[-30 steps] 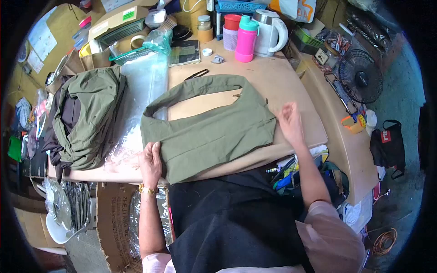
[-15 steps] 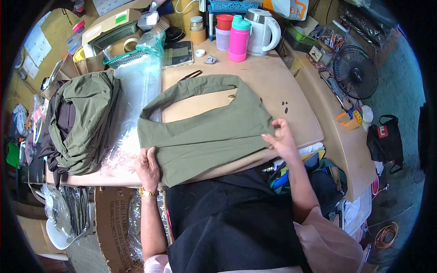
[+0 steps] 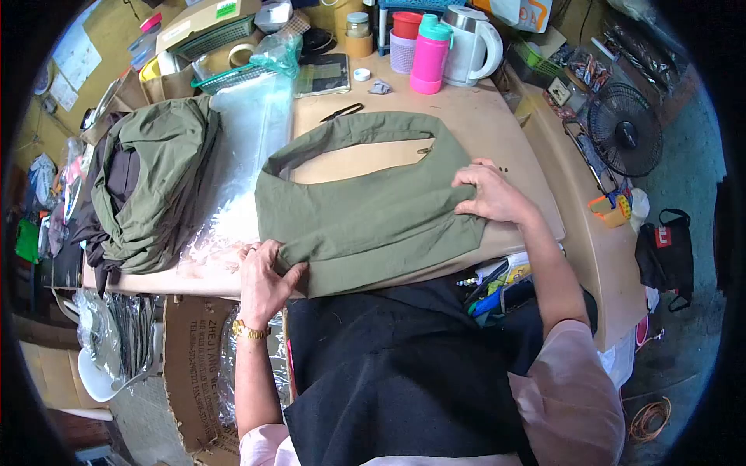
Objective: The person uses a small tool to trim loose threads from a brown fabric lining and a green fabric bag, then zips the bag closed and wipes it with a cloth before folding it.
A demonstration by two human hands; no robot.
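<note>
An olive-green fabric piece with a wide looped band (image 3: 373, 210), shaped like a sling bag, lies spread on the table, its lower edge over the front rim. A small metal clip (image 3: 424, 150) shows inside the loop, at its right. My left hand (image 3: 266, 281), with a gold-coloured watch at the wrist, grips the cloth's lower left edge between thumb and curled fingers. My right hand (image 3: 491, 192) pinches the right side of the cloth, where the fabric bunches into folds. A pair of black tweezers or a similar slim tool (image 3: 342, 113) lies behind the loop.
A pile of green and dark cloth pieces (image 3: 159, 182) sits at the left beside clear plastic sheets (image 3: 252, 116). A pink bottle (image 3: 430, 58) and a white kettle (image 3: 472, 46) stand at the back. A black fan (image 3: 624, 132) is at the right.
My right hand has moved up over the cloth's right side, and its lower part has opened out flatter. My left thumb has shifted onto the cloth. The view has shifted slightly.
</note>
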